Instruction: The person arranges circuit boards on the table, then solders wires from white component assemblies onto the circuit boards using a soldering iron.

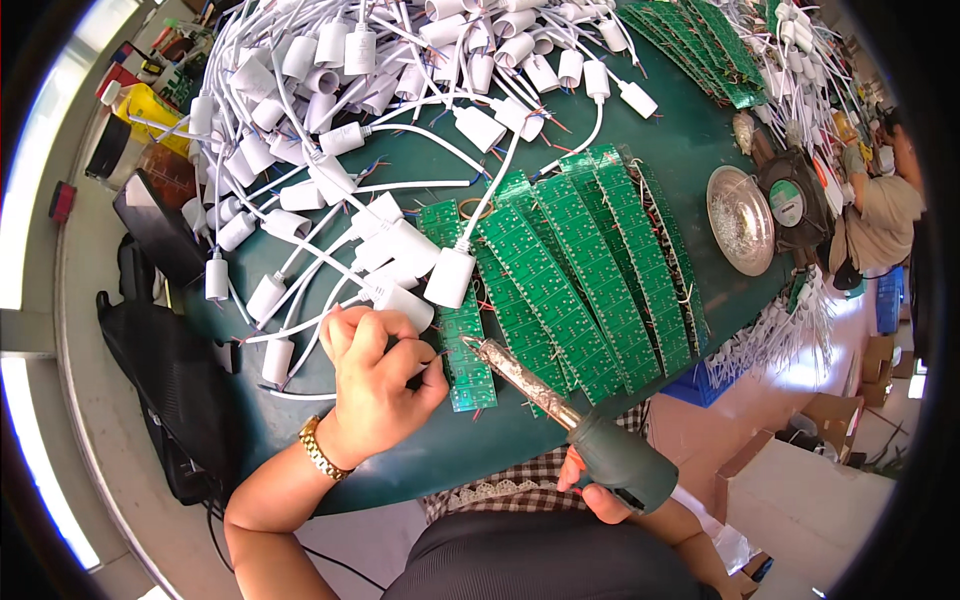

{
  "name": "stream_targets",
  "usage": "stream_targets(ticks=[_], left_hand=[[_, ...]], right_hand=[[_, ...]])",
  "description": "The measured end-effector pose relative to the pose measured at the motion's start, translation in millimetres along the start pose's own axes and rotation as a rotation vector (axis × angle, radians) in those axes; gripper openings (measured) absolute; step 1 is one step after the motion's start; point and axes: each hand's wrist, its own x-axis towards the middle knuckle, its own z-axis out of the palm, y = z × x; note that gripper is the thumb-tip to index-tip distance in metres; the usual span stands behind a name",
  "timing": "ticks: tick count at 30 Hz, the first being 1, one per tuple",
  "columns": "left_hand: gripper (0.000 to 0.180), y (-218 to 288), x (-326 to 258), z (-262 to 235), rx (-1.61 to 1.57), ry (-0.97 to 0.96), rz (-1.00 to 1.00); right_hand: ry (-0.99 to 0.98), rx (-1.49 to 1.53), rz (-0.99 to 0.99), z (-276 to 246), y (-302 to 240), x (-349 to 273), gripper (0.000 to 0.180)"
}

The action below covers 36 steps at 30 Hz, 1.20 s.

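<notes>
My right hand (600, 495) grips the dark green handle of a soldering iron (625, 465). The iron's worn metal barrel points up and left, with its tip over a narrow strip of green circuit boards (462, 350). Beside that tip, my left hand (385, 375) is closed in a pinch; what lies between its fingers is too small to make out. A white lamp socket (405, 303) with a cable is just above the left fingertips. Another white socket (450, 277) lies across the upper part of the board strip. More green board panels (560, 290) overlap to the right.
A large heap of white corded sockets (330, 90) covers the back left. A shiny metal dish (740, 220) and a black fan (790, 200) stand at the right. Board stacks (700, 45) lie at the back. A black bag (175, 390) borders the left. Another person (880, 210) sits at far right.
</notes>
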Motion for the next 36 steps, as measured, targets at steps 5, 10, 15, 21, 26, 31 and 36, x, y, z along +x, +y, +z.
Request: stream_targets(ticks=[5,10,15,21,26,31,36], left_hand=[[0.025,-4,-3,0,-0.042,0.013,-0.025],[0.026,-6,-4,2,-0.065,0.033,-0.024],[0.027,-5,-5,8,-0.060,0.095,-0.027],[0.026,-4,-4,7,-0.025,0.096,-0.037],[0.027,-5,-5,6,-0.030,0.092,-0.007],[0.026,-6,-7,6,-0.021,0.087,-0.015],[0.026,-5,-6,5,-0.030,0.086,-0.025]], right_hand=[[-0.086,-0.402,0.144,3,-9,5,0.030],[-0.070,-0.499,0.098,4,-11,8,0.026],[0.030,-0.401,0.116,8,3,-7,0.027],[-0.071,-0.592,0.045,6,16,-21,0.030],[-0.005,-0.041,0.136,10,6,-10,0.044],[0.045,-0.297,0.168,10,-16,2,0.044],[0.059,-0.200,0.174,10,-18,4,0.046]])
